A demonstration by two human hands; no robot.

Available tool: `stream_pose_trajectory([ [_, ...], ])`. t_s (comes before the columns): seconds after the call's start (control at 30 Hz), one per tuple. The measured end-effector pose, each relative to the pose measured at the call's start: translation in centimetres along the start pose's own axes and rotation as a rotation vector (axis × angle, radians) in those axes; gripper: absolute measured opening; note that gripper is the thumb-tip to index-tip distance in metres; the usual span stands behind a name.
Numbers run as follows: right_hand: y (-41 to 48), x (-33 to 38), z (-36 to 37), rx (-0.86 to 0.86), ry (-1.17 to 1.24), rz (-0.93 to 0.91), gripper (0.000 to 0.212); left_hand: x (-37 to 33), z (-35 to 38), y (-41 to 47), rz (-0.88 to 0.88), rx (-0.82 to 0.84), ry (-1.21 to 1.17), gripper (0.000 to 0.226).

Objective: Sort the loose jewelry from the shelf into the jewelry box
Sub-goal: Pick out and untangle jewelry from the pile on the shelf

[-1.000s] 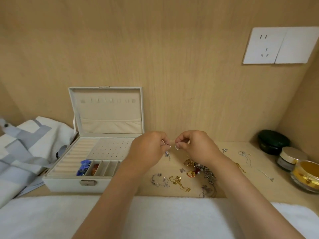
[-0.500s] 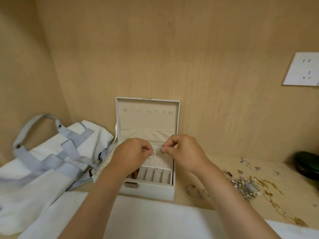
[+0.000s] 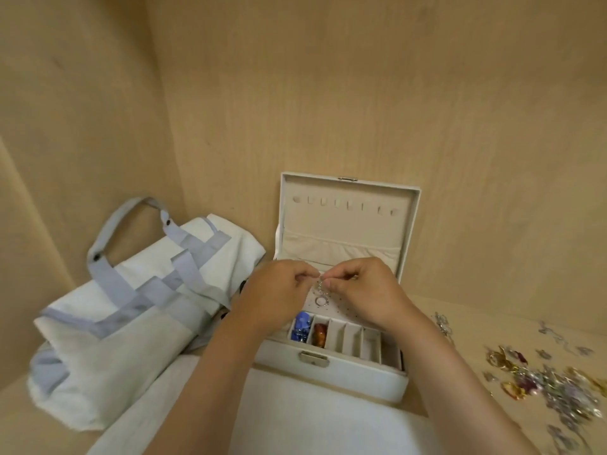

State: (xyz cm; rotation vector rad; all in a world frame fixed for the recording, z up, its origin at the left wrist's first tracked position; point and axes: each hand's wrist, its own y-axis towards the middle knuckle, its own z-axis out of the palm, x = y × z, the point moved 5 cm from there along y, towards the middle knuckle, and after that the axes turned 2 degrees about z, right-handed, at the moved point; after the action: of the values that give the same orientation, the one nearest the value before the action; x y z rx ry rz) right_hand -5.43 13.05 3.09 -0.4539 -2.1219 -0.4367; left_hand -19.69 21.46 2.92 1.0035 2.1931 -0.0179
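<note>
An open white jewelry box stands on the wooden shelf, lid up against the back wall. Both hands hover over its perforated earring panel. My left hand and my right hand pinch the top of a small silver dangling earring between their fingertips; its ring end hangs just above the panel. A blue piece and an amber piece lie in the two leftmost front compartments. A heap of loose jewelry lies on the shelf to the right.
A white and grey-blue tote bag lies left of the box, touching it. A white towel covers the shelf's front edge under my forearms. Wooden walls close in at the left and back.
The view has swung left, away from the jewelry heap. Both hands carried the silver earring from above the heap to over the box's earring panel.
</note>
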Motion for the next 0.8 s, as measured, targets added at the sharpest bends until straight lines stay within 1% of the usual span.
stream_pose_trajectory([
  [0.13, 0.1, 0.3, 0.3, -0.030, 0.135, 0.010, 0.005, 0.4, -0.6, -0.3, -0.075, -0.034, -0.309, 0.011],
  [0.27, -0.3, 0.8, 0.4, -0.048, 0.287, 0.025, 0.006, 0.6, -1.1, -0.8, -0.075, -0.032, -0.447, 0.013],
  [0.4, -0.5, 1.7, 1.2, -0.027, 0.307, 0.026, 0.009, 1.1, -2.0, -1.3, -0.063, -0.084, -0.491, 0.011],
  [0.5, 0.0, 2.3, 2.0, -0.031, 0.271, 0.023, 0.009, 1.5, -2.8, -1.6, -0.048, -0.117, -0.557, 0.010],
  [0.57, 0.3, 3.1, 2.6, -0.016, 0.249, 0.006, 0.013, 2.0, -3.4, -1.7, -0.050, -0.145, -0.573, 0.008],
  [0.67, 0.5, 4.1, 3.8, 0.040, 0.218, -0.024, 0.019, 3.2, -4.0, -1.8, -0.047, -0.182, -0.518, 0.016],
  [0.8, 0.3, 4.1, 4.9, 0.045, 0.116, -0.028, 0.013, 4.2, -4.0, -1.6, -0.055, -0.166, -0.424, 0.018],
])
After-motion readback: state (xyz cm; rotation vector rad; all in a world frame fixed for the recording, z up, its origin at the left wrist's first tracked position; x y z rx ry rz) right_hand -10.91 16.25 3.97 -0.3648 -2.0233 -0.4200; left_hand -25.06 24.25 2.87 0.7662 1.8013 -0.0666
